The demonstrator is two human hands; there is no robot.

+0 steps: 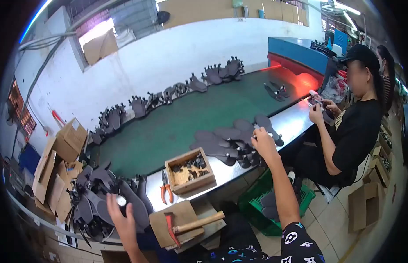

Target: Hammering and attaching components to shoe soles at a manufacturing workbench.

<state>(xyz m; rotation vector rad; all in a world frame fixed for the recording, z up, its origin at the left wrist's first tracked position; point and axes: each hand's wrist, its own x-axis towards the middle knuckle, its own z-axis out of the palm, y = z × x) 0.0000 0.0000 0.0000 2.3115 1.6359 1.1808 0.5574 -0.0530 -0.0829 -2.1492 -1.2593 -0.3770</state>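
Observation:
At the lower left, my left hand (123,221) is raised with thumb and fingers apart, over a heap of dark grey sandals (92,199). A small round white piece shows between its fingers and thumb, apparently on the heap. My right hand (266,144) reaches over the near edge of the bench, its fingers bent round a dark sandal (262,121) at the right end of a row. Part of that grip is hidden. More dark soles (210,144) overlap to its left, their black straps and buckles toward me.
A wooden box (191,187) of small black parts stands beside orange-handled pliers (166,191). Nearer me, a hammer (191,224) lies on cardboard. Sandals (140,106) line the green belt's (169,127) far edge. A green crate (252,215) sits below; a co-worker (355,118) works at right.

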